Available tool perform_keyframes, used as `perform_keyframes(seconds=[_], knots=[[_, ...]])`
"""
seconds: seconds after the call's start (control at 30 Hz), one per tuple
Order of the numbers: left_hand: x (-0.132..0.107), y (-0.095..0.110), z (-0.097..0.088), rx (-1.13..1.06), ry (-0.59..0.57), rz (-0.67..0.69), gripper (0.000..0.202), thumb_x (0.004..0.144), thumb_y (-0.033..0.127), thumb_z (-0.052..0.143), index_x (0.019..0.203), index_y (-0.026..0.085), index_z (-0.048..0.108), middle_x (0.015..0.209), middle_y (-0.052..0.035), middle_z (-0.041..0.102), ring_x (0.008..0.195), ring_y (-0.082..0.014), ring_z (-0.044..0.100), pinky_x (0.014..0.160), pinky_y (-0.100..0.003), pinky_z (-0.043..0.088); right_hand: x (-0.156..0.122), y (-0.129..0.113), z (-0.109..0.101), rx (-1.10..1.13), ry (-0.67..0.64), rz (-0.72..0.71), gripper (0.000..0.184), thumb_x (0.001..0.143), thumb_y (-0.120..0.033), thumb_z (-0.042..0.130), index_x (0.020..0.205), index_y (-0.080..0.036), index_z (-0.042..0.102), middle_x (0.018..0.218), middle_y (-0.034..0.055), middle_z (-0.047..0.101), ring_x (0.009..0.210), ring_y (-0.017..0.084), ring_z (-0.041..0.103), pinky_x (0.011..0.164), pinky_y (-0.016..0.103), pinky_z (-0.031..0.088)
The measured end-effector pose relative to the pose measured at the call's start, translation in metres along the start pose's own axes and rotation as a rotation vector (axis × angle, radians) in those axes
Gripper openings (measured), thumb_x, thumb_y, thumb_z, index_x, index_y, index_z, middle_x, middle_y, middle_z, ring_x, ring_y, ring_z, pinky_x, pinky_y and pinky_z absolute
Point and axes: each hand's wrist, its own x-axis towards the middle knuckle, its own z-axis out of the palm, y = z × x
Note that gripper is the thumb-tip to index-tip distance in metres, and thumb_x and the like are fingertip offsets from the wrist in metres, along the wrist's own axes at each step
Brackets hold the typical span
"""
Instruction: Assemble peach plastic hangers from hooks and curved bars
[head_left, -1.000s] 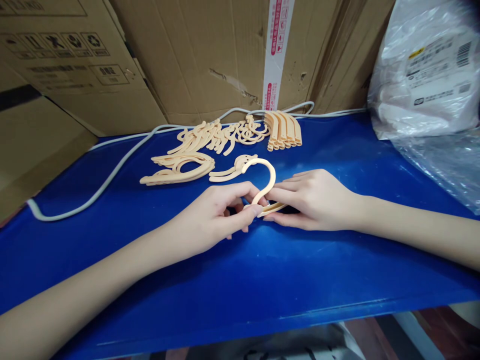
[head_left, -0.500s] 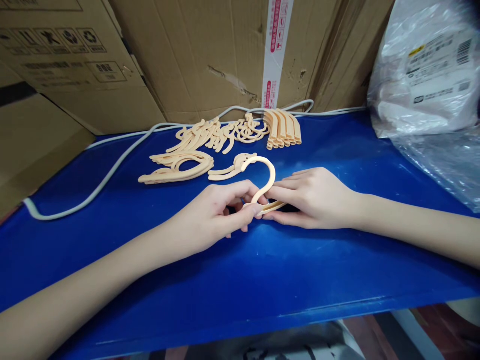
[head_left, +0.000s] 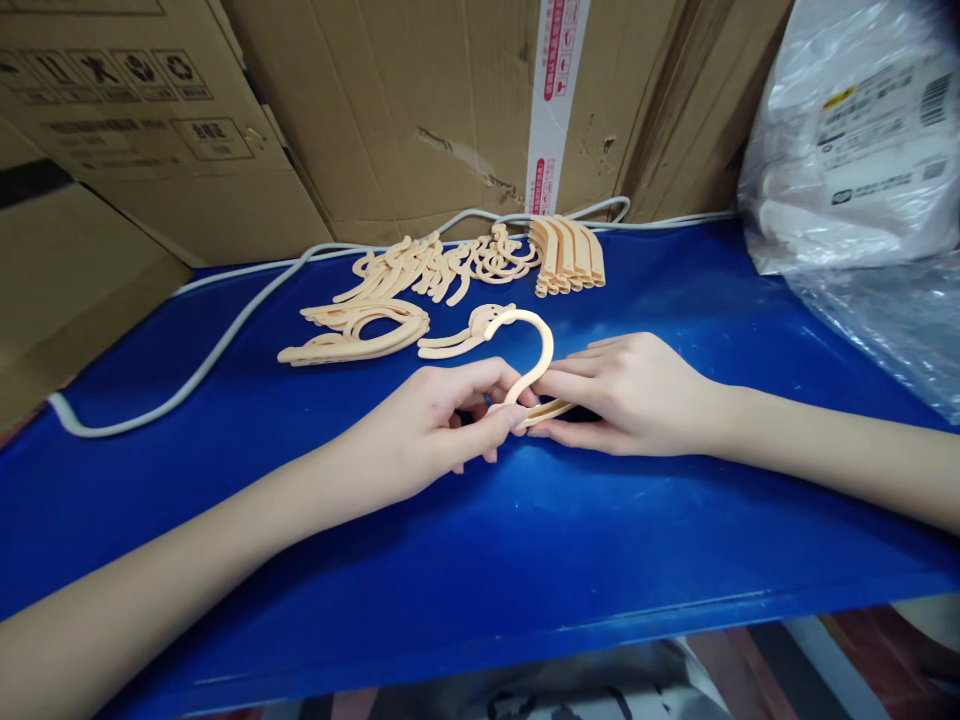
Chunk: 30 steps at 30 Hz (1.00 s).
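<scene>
A peach plastic hanger hook (head_left: 534,352) stands up between my two hands on the blue table (head_left: 480,540). My left hand (head_left: 435,425) pinches the base of the hook from the left with thumb and fingers closed. My right hand (head_left: 630,395) grips a flat peach hanger piece (head_left: 551,412) from the right, fingers pressed together on it. The two parts meet between my fingertips. Behind them lie a pile of peach hanger parts (head_left: 360,335), several loose hooks (head_left: 450,265) and a stack of curved pieces (head_left: 566,258).
Cardboard boxes (head_left: 420,110) stand along the back of the table. A grey cable (head_left: 217,345) runs across the left and rear. Crinkled plastic bags (head_left: 862,170) fill the right rear corner. The table's front edge lies close below my forearms.
</scene>
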Motion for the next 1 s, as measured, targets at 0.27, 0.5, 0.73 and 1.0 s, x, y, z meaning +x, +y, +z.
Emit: perform_keyframes(seconds=[0.27,0.5,0.73,1.0], knots=[[0.0015,-0.0017,0.0001,-0.005,0.004,0.004,0.010,0.092,0.028,0.055,0.094,0.019,0.057,0.072,0.0042,0.058,0.063,-0.0075,0.057,0.049,-0.013,0.044,-0.0002,0.0006,0.0005,0.011,0.007,-0.001,0.038,0.099,-0.046,0.038,0.095,-0.018,0.064,0.079,0.0027,0.070,0.059,0.014,0.059,0.055,0.027,0.030],[0.0006,-0.0019,0.0002,-0.015,0.006,-0.002,0.006,0.091,0.024,0.056,0.094,0.019,0.058,0.074,0.0051,0.059,0.062,-0.0064,0.057,0.050,-0.012,0.044,-0.0007,0.0007,0.0001,0.009,0.016,-0.011,0.037,0.099,-0.045,0.039,0.096,-0.018,0.063,0.079,0.0024,0.070,0.059,0.014,0.059,0.055,0.027,0.029],[-0.0002,-0.0020,-0.0003,-0.010,0.001,-0.003,0.005,0.091,0.023,0.054,0.094,0.020,0.058,0.074,0.0053,0.058,0.063,-0.0065,0.056,0.050,-0.012,0.044,-0.0007,0.0008,0.0003,0.009,0.019,-0.008,0.036,0.099,-0.046,0.039,0.097,-0.018,0.063,0.081,0.0026,0.071,0.060,0.014,0.060,0.055,0.027,0.029],[-0.0003,-0.0015,-0.0003,0.004,0.000,-0.001,0.006,0.091,0.023,0.054,0.095,0.020,0.058,0.075,0.0050,0.058,0.065,-0.0073,0.057,0.050,-0.013,0.044,-0.0005,0.0011,0.0008,0.017,0.015,-0.007,0.037,0.099,-0.046,0.039,0.096,-0.018,0.063,0.080,0.0030,0.071,0.060,0.014,0.060,0.055,0.027,0.030]])
